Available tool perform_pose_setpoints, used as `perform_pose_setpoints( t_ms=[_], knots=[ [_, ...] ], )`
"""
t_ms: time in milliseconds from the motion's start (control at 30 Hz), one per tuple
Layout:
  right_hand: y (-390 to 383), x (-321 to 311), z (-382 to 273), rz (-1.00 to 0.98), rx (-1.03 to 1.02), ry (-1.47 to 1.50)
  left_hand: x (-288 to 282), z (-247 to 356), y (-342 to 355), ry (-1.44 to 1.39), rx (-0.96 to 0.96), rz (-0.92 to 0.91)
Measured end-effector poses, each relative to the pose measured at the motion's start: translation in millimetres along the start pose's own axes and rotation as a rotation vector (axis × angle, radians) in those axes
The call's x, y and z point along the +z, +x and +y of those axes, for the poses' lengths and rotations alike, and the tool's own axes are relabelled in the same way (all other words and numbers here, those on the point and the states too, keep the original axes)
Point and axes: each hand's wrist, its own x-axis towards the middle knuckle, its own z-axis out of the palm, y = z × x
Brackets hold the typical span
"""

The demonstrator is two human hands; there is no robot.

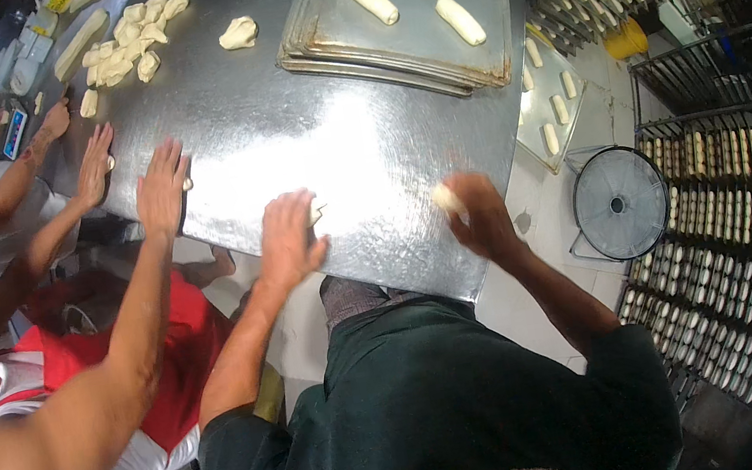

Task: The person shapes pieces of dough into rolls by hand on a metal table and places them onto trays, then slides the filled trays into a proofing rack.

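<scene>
My left hand [285, 238] lies over a small piece of dough [315, 213] on the metal table, fingers stretched forward and thumb apart. Only the dough's right end shows beside the fingers. Farther right, near the table's edge, my right hand [480, 211] curls round another pale piece of dough [445, 197], which sticks out on the hand's left side; part of it is hidden by the fingers. Beyond my hands, two dough rolls [372, 2] rest on the top tray [414, 23] of a stack of metal baking trays.
A co-worker's hands [159, 184] press small dough pieces on my left; another person's hand [57, 116] is by a scale [16, 134]. Dough lumps [127, 39] lie far left, one lump [239, 33] nearer. On my right are a tray of rolls [550, 105], a round fan [620, 204] and racks [715, 115].
</scene>
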Motion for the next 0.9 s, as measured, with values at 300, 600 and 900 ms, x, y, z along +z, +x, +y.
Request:
perform_pose_setpoints(
  t_ms=[300,600,900],
  knots=[
    [55.8,52.3,30.3,-0.062,0.102,-0.378,34.6,-17.0,93.9,0.455,-0.171,0.271],
    [133.3,-43.1,53.7,0.166,0.183,0.114,46.5,7.0,22.6,0.230,-0.010,0.251],
    [237.0,-67.8,135.7,0.279,0.413,-0.048,43.9,4.0,34.1,0.167,-0.020,0.272]
  ],
)
